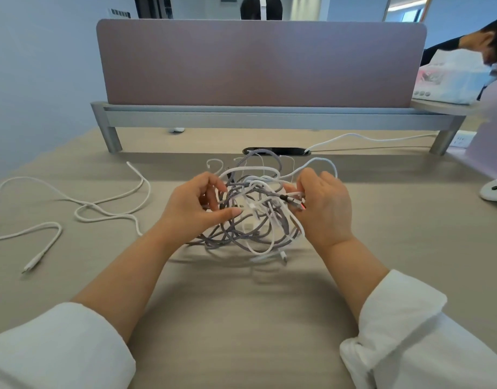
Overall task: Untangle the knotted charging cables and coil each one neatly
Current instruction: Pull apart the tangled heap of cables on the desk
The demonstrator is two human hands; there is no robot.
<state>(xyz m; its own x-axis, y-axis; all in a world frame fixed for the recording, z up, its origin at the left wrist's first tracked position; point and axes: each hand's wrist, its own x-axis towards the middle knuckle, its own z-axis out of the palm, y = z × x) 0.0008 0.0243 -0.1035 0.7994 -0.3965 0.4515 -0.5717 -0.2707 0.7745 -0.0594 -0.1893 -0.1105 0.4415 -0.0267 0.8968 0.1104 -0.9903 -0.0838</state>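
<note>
Charging cables (250, 214) are held as one tangle just above the desk (241, 304), between the two hands, with the lowest loops touching the surface. Grey braided strands and white strands are mixed in it, and no strand can be followed from end to end.

The left hand (196, 203) is curled into the left side of the tangle, and grey strands seem to be gripped between its thumb and fingers. A metal plug (293, 202) with a red tip is pinched by the right hand (323, 209) at the right side of the tangle.

One white cable (101, 209) is lying apart, at the left on the desk, in loose open bends. It is judged to be already free, but it is not coiled. Most of the task is therefore judged not yet done: the other cables must be separated, and every one must be coiled.

No container for the cables is seen on this desk. A dark cable slot (275, 151) is set in the desk behind the tangle, and a white lead (368, 137) runs from it to the right. A pale box (452, 77) stands on the neighbouring desk; its contents cannot be told.
</note>
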